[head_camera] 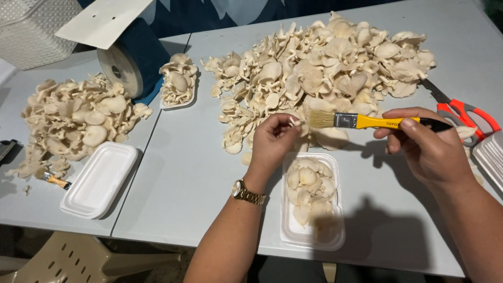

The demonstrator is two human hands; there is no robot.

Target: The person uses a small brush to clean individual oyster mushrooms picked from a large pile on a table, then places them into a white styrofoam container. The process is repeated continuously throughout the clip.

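Small pale mushroom [294,122] — seemingly flat — pinched in left hand [272,140], bristles of yellow-handled brush [367,121] alongside.

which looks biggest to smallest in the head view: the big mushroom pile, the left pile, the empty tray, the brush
1. big mushroom pile
2. left pile
3. empty tray
4. brush, in the right hand; it sits nearer the camera, so this rank is unsure.

Left hand [273,140], gold watch [246,193] at the wrist, pinching a small pale mushroom [294,121] at the fingertips. Right hand [428,144] gripping a yellow-handled flat paintbrush [361,121], bristles just beside that mushroom. Directly below, white foam tray [312,238] partly filled with cream oyster mushrooms. Behind, large heap of oyster mushrooms [325,68] on the grey table [183,178]. Further left, smaller mushroom pile [73,118], empty white foam tray [99,179]. Red-and-grey scissors [461,112] at right.
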